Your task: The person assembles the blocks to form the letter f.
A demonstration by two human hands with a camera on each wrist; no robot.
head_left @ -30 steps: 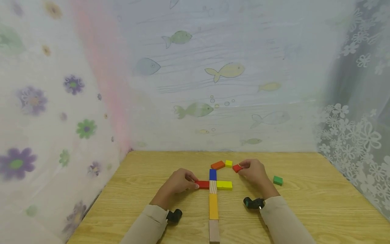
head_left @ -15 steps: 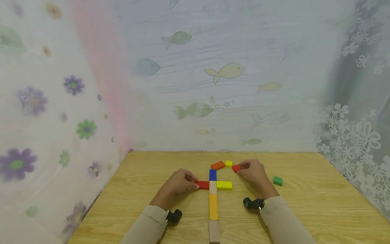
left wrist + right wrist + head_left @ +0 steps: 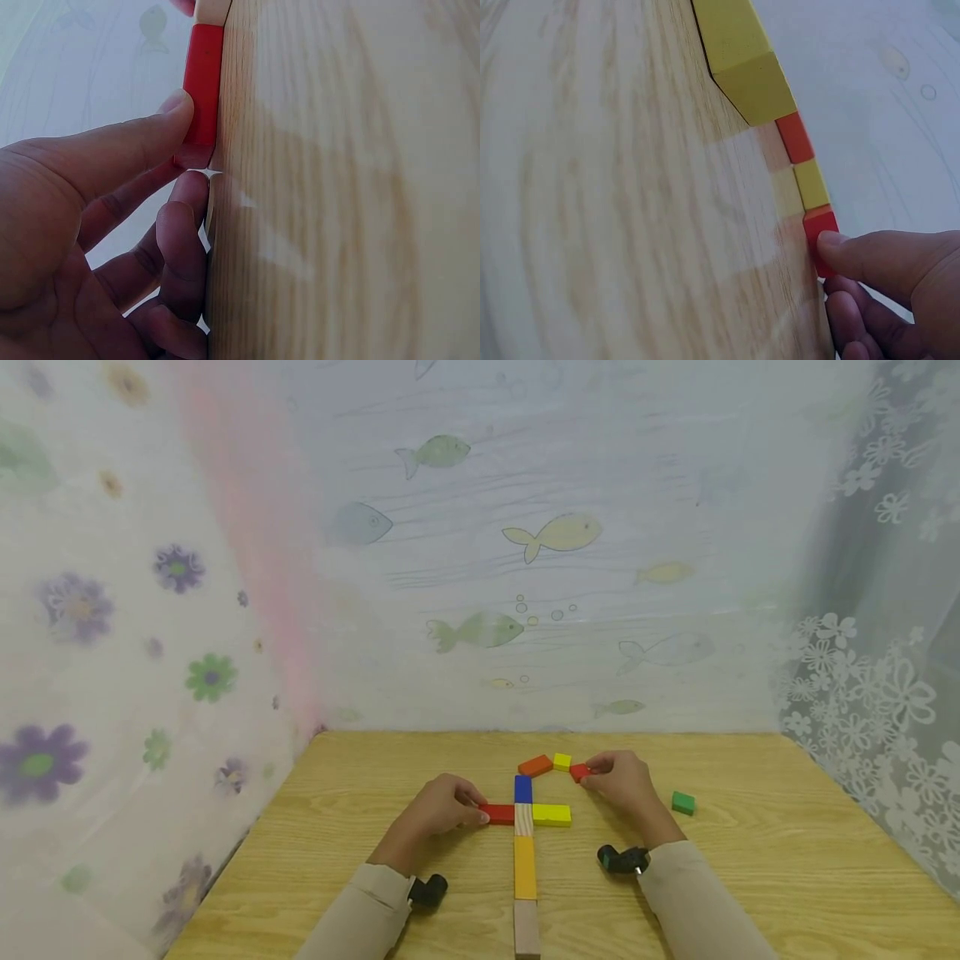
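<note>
My left hand (image 3: 442, 806) pinches the outer end of a long red block (image 3: 498, 814), which lies flat against a striped wooden block (image 3: 524, 819). In the right wrist view, my right hand (image 3: 930, 289) pinches a small red block (image 3: 821, 236) between thumb and fingers. This block meets a small yellow block (image 3: 811, 184), and beyond that is an orange block (image 3: 795, 139). A blue block (image 3: 522, 789) stands above the striped one in the head view, and a long yellow block (image 3: 552, 815) extends to its right. The right fingers partly cover the small red block.
Below the striped block, an amber block (image 3: 525, 867) and a plain wooden block (image 3: 527, 929) continue the line toward me. A green block (image 3: 683, 802) lies apart to the right on the wooden table (image 3: 360, 760). Patterned curtains (image 3: 480, 568) rise behind and beside it.
The right hand has shifted the small red block slightly left, up to the small yellow block. My left hand keeps its place on the long red block.
</note>
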